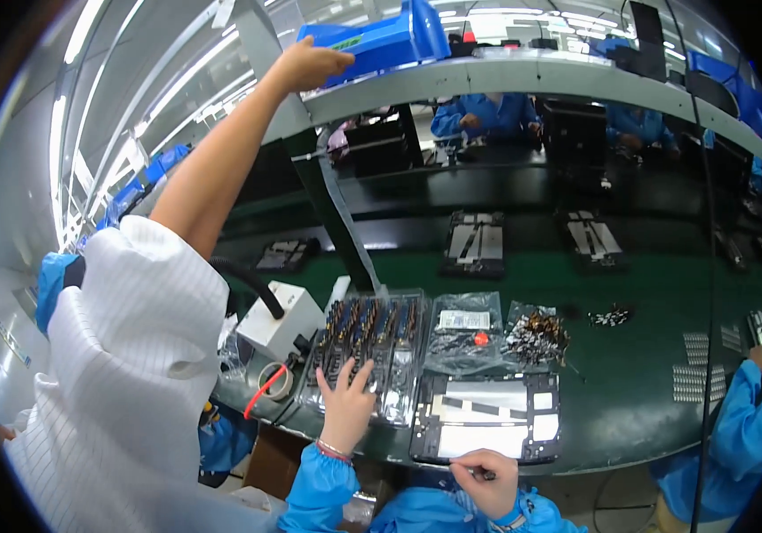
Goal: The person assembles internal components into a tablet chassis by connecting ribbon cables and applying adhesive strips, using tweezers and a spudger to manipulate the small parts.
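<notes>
In the head view, our left hand [345, 410] spreads its fingers apart over the clear component tray [397, 395]. Our right hand [490, 484] clamps a small dark object [488, 475] beside the tablet chassis's [488, 419] near edge, right of the tray.

On the bench [616, 422], left to right: box [270, 336], tray [396, 395], panel [486, 393]. In the tray: boards [368, 324]. Just behind the panel: bag [464, 322] at left, pile [535, 338] at right. Right of the pile: second heap [609, 315]. Well right of the panel: parts in rows [690, 384]. Farther back: other panels [474, 242].
</notes>
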The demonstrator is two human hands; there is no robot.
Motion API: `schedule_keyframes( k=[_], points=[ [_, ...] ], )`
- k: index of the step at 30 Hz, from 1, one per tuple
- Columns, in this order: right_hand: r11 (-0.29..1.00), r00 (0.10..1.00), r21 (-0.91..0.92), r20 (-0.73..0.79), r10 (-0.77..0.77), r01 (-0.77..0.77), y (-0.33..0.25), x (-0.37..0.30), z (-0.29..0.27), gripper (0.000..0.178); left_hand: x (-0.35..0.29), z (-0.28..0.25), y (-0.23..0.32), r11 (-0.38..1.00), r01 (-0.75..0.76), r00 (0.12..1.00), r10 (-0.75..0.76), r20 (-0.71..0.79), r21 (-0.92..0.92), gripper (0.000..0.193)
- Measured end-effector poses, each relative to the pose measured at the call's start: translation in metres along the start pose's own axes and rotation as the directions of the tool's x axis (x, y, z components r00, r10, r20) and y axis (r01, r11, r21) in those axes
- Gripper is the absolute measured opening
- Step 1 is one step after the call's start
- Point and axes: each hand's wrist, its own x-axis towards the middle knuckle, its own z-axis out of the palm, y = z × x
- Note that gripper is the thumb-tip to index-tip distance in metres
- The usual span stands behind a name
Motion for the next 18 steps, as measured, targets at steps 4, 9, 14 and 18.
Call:
schedule_keyframes(
  k=[4, 9, 14, 18],
  points=[
    [0.997, 0.996, 0.022, 0.048, -0.071, 0.070, 0.001, -0.004, -0.020, 0.008, -0.009, -0.018, 0.021, 0.989, 0.149, 0.985, -0.148, -0.089, 0.004, 0.012],
    [0.979, 0.994, 0.196, -0.082, 0.068, -0.051, 0.000, 0.002, -0.088, 0.004, -0.061, -0.026, 0.055, 0.678, 0.305, 0.952, -0.227, 0.204, -0.669, 0.032],
    [0.795, 0.970, 0.576, -0.012, 0.241, -0.190, 0.016, -0.009, -0.122, 0.007, -0.058, -0.010, 0.080, 0.656, 0.302, 0.946, -0.294, 0.134, -0.692, 0.037],
    [0.825, 0.969, 0.538, -0.055, 0.243, -0.176, 0.018, -0.009, -0.129, 0.006, -0.058, -0.010, 0.107, 0.671, 0.295, 0.934, -0.353, 0.056, -0.680, 0.043]
  ],
)
